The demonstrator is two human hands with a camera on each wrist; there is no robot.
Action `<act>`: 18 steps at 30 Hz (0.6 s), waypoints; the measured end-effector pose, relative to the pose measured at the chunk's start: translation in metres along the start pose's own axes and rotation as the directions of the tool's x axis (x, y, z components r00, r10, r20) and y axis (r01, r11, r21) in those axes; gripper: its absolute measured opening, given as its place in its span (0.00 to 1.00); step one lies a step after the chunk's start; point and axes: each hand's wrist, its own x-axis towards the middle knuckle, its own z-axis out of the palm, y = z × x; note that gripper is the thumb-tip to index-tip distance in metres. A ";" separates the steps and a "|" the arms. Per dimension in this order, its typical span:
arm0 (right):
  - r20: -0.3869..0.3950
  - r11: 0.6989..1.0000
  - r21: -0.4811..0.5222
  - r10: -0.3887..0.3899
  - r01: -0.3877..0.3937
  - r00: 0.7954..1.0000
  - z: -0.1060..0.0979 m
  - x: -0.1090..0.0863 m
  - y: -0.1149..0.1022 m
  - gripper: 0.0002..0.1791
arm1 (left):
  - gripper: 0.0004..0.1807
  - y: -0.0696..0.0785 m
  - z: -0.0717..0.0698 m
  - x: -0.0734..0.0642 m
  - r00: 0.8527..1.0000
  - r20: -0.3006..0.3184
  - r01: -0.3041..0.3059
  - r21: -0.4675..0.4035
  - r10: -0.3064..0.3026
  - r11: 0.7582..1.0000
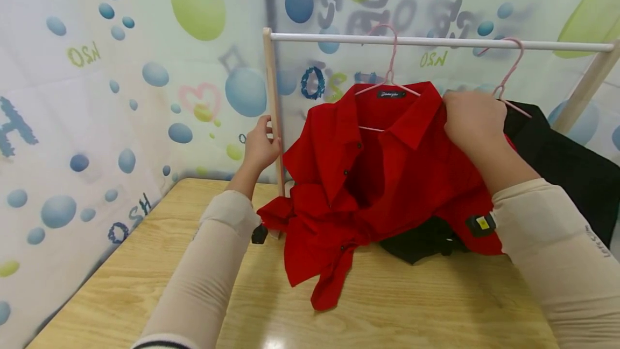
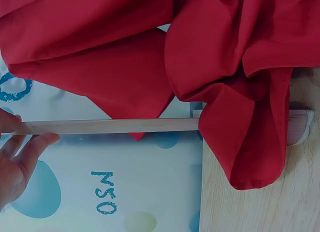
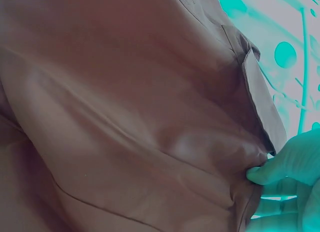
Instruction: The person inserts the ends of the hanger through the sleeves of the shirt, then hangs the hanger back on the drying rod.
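Note:
A red shirt with a collar and dark buttons hangs from a pink hanger hooked over the white rail. My right hand pinches the shirt's shoulder; in the right wrist view the thumb presses the cloth against the fingers, where colours look washed out. At the rack's left side, my left hand holds the wooden post. In the left wrist view the fingers lie on both sides of that post, with the shirt's red cloth beside it.
The white rail runs across to a right-hand post. A black garment hangs on another pink hanger behind my right arm. The rack stands on a wooden table against a patterned backdrop.

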 end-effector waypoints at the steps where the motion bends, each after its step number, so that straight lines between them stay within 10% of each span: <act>1: -0.003 1.000 0.001 -0.004 0.004 1.000 0.002 -0.001 0.000 0.12 | 0.30 0.000 0.000 0.000 1.000 0.001 0.001 0.001 -0.001 1.000; 18: -0.039 0.986 0.138 -0.085 0.090 0.996 0.011 -0.014 0.002 0.11 | 0.30 0.001 0.001 -0.003 1.000 -0.022 0.022 -0.007 -0.022 1.000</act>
